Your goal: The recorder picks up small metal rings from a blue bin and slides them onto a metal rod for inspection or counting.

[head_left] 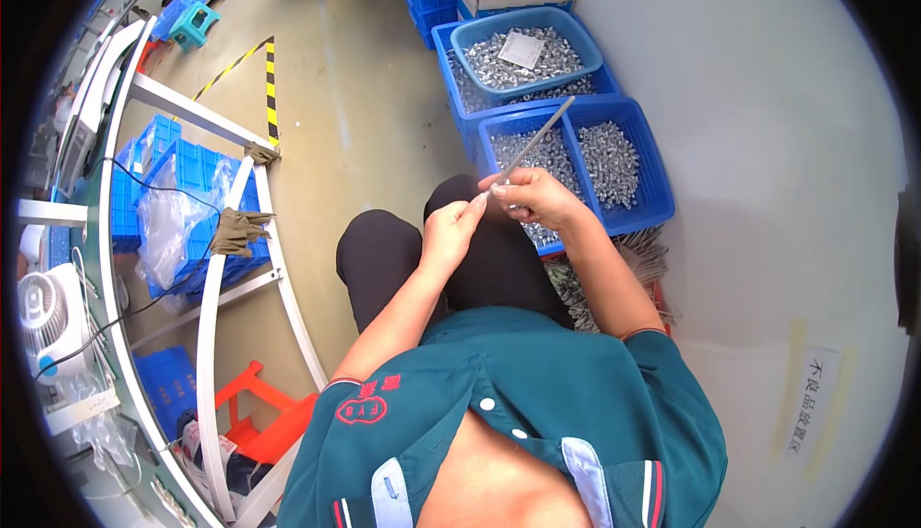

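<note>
My right hand (pixel 539 196) is closed around a thin grey metal rod (pixel 534 144), which slants up and to the right over a blue basket. My left hand (pixel 453 233) meets it above my knees, thumb and fingers pinched together at the rod's lower end. Whatever sits between those left fingertips is too small to make out. Just beyond my right hand stands the divided blue basket (pixel 662 171), with many small silvery metal parts (pixel 608 165) in both compartments. Under my right forearm lies a pile of thin metal rods (pixel 643 261), partly hidden.
Behind the divided basket, a lighter blue basket (pixel 592 56) of similar parts rests on a blue crate (pixel 443 46). A wall (pixel 758 173) closes off the right side. To the left are a white metal frame (pixel 208 336), blue crates (pixel 197 178) and a red stool (pixel 273 427).
</note>
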A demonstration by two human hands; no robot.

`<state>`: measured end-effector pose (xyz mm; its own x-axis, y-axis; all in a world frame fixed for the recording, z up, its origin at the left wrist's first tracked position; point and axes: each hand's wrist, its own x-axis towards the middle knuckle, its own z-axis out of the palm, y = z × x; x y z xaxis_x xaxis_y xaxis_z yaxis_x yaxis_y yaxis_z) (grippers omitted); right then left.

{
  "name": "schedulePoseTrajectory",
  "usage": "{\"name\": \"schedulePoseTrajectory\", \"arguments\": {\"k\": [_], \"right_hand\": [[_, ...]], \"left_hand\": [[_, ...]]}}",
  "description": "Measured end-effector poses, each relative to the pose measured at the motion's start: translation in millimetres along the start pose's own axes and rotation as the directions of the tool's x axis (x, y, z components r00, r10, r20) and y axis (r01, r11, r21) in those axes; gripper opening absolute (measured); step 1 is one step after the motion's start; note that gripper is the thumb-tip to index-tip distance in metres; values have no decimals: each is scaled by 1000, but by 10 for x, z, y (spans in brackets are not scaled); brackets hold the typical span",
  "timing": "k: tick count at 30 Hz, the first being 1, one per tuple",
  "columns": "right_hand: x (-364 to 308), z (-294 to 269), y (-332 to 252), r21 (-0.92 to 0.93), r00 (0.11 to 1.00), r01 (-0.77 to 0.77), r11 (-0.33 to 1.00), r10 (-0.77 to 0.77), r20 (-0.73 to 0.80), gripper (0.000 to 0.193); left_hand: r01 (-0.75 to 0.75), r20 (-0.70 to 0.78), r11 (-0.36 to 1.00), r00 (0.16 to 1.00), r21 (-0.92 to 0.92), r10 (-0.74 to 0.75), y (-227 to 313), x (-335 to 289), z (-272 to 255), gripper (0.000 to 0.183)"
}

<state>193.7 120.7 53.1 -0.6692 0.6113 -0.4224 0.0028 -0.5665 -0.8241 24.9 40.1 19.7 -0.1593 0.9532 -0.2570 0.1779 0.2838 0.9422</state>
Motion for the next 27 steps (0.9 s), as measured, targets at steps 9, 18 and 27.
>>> {"name": "schedulePoseTrajectory", "arguments": {"k": [9,18,27], "right_hand": [[69,-564,350,618,997,19,786,27,-66,35],[190,-698,373,762,988,140,632,-37,-152,17],[106,-774,241,798,982,167,580,-172,-81,23]], "left_hand": [[8,-32,998,999,70,-5,-141,-124,-238,51],[-43,-34,995,998,87,46,-334,-290,-313,50],[-69,-39,981,996,181,77,-336,-336,-349,50]]}}
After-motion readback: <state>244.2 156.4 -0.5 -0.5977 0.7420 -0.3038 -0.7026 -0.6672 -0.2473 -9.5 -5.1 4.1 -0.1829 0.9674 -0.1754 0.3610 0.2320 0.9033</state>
